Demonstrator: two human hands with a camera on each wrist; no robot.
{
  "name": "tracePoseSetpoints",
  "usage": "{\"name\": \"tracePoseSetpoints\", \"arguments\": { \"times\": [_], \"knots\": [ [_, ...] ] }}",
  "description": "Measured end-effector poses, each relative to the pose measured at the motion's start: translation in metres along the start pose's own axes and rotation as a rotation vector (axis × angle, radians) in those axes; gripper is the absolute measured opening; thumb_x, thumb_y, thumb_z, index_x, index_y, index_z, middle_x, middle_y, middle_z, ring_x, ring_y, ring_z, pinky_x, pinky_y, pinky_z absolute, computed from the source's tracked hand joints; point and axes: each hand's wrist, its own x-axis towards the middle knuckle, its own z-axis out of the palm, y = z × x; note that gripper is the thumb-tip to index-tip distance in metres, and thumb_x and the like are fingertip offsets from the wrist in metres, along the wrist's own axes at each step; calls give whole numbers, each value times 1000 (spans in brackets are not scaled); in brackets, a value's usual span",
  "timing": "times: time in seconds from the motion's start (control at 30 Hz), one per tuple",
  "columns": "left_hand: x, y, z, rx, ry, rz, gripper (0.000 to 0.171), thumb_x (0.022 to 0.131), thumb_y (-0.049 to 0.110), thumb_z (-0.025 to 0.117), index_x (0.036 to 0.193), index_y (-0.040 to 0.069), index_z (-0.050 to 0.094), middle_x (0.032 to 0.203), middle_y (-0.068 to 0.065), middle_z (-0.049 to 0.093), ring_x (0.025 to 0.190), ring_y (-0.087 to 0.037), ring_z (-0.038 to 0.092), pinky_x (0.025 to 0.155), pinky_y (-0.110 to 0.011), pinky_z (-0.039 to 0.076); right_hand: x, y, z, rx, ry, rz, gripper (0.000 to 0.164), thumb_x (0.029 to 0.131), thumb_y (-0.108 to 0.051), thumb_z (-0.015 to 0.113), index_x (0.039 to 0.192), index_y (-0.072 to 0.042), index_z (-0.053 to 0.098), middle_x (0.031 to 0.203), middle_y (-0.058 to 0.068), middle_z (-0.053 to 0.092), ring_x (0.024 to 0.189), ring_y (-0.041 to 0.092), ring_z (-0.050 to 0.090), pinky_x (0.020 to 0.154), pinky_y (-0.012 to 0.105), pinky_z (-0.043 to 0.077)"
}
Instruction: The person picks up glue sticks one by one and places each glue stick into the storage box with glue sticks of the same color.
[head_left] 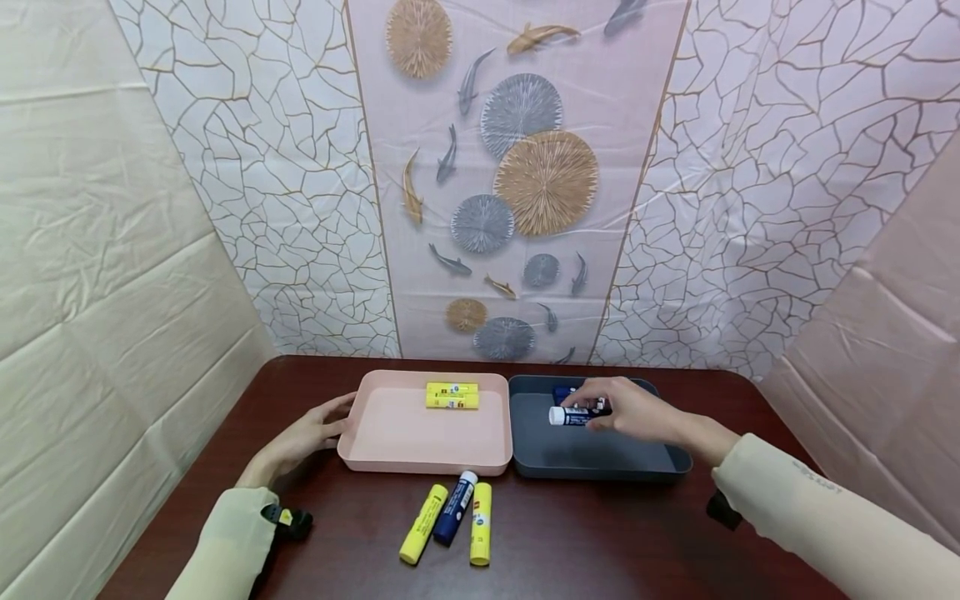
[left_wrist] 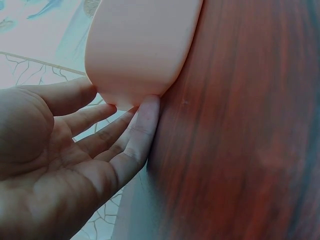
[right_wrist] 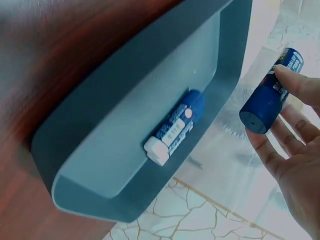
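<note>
In the head view my right hand [head_left: 633, 408] pinches a blue glue stick [head_left: 572, 416] with a white cap, held above the dark blue-grey tray [head_left: 600, 467]. Inside that tray, partly hidden by the hand in the head view, lies blue glue-stick material with white caps, seen in the right wrist view as a blue glue stick [right_wrist: 175, 127]; whether it is one or two I cannot tell. At the left, my left hand [head_left: 303, 437] touches the outer end of the pink tray [head_left: 420, 461] with nearly straight fingers. Two yellow glue sticks [head_left: 452, 402] lie side by side in the pink tray.
On the dark red table [head_left: 337, 533], in front of the trays, lie a yellow glue stick [head_left: 423, 525], a blue glue stick [head_left: 455, 508] and another yellow glue stick [head_left: 481, 525]. The trays stand side by side near a patterned cloth backdrop [head_left: 502, 250].
</note>
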Motion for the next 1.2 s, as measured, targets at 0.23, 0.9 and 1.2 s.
{"name": "tracePoseSetpoints", "arguments": {
  "times": [0.23,0.9,1.2],
  "knots": [
    [1,-1,0,-3,-10,5,63,112,20,50,166,8,22,160,-25,34,135,-37,52,106,-51,49,9,17,-9,-78,0,49,41,89,0,80,126,-15,75,124,3,71,113,26,67,92,50,56],
    [-2,3,0,-31,-37,33,64,111,18,50,166,4,19,159,-28,33,135,-41,51,106,-53,49,34,52,2,-214,-111,156,39,91,3,74,129,-8,71,120,9,70,105,26,65,83,46,55],
    [-1,1,-1,-41,-44,40,64,111,18,50,166,4,20,163,-28,29,137,-41,49,106,-53,49,36,59,13,-233,-129,163,38,89,2,78,124,-13,73,111,4,69,98,21,63,80,43,54]
  ]
}}
